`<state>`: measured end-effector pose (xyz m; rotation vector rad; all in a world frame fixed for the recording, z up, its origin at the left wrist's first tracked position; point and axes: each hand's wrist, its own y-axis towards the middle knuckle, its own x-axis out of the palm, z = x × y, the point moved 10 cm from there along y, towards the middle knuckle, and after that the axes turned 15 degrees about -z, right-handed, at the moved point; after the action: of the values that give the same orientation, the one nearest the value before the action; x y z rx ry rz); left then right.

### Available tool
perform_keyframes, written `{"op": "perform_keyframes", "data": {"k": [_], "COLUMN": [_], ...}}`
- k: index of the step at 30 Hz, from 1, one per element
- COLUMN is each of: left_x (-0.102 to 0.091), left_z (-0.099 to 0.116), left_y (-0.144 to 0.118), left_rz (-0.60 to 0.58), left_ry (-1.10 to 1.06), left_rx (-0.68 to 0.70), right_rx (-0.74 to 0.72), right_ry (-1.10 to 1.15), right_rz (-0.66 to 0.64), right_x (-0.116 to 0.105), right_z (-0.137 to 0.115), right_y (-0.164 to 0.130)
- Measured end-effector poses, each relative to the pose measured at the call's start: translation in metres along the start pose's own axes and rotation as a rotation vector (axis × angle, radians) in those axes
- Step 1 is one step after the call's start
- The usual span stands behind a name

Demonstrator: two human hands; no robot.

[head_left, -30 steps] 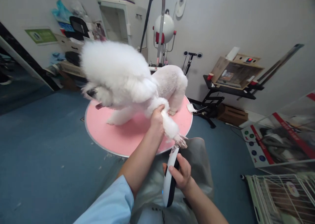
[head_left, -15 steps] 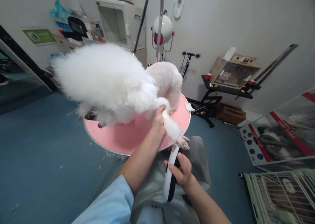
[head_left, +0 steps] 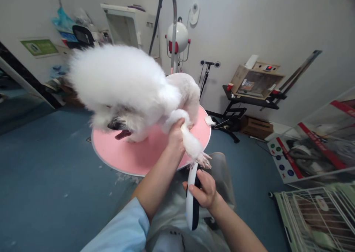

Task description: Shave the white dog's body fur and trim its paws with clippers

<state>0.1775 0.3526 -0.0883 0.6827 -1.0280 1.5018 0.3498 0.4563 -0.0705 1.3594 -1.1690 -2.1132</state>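
A fluffy white dog (head_left: pixel 119 82) stands on a round pink grooming table (head_left: pixel 133 156), its head low at the left and its mouth open. My left hand (head_left: pixel 176 133) is closed around one of its legs (head_left: pixel 191 141), which stretches out past the table's near rim. At the end of that leg the shaved paw (head_left: pixel 203 159) shows bare toes. In my right hand (head_left: pixel 204 189) is a white and black hair clipper (head_left: pixel 192 204), held upright with its head against the underside of the paw. The blade itself is hidden by the paw and hair.
Behind the dog rises a metal grooming arm (head_left: pixel 174 34) with a black strap (head_left: pixel 156 26). A wooden box (head_left: pixel 256 80) sits on a black stand at the right. A wire cage (head_left: pixel 318 215) is at the lower right. Hair tufts lie on the blue floor (head_left: pixel 69 178).
The dog's head has turned and lifted slightly, so its nose and open mouth now show. The view has shifted a little. Both hands keep their holds, with the clipper still at the paw.
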Motion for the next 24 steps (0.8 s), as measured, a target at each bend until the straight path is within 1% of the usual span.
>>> {"op": "perform_keyframes", "data": {"k": [3,6,8,10,12,13,16,19,22,24], "left_x": [0.003,0.004,0.002,-0.003,-0.008,-0.01,-0.01,-0.007,-0.005,-0.006], "left_z": [-0.001,-0.006,-0.008,-0.009,-0.012,-0.014,-0.017,-0.012,-0.002,0.004], "left_y": [0.0,-0.001,0.0,0.0,0.001,0.002,0.003,0.005,0.007,0.007], "left_rz": [-0.025,-0.037,-0.031,-0.016,0.01,0.014,0.003,-0.018,-0.052,-0.057], "left_ry": [0.01,0.041,0.065,0.096,0.118,0.116,0.086,0.079,0.069,0.071], "left_rx": [-0.006,-0.058,-0.054,-0.033,-0.015,-0.016,-0.014,0.011,0.073,0.117], "right_rx": [0.002,0.052,0.104,0.2,0.304,0.333,0.325,0.341,0.346,0.292], "right_ry": [0.028,0.082,0.137,0.15,0.117,0.103,0.128,0.18,0.124,0.096], "right_rz": [-0.008,-0.068,-0.094,-0.05,0.0,0.013,-0.01,-0.044,-0.008,0.003], "right_x": [-0.003,-0.005,-0.009,-0.021,-0.031,-0.035,-0.039,-0.038,-0.04,-0.037], "right_z": [0.0,-0.001,-0.003,-0.002,0.002,0.003,0.001,0.004,0.008,0.006], "right_y": [0.003,0.005,0.004,-0.002,-0.009,-0.012,-0.016,-0.018,-0.016,-0.012]}}
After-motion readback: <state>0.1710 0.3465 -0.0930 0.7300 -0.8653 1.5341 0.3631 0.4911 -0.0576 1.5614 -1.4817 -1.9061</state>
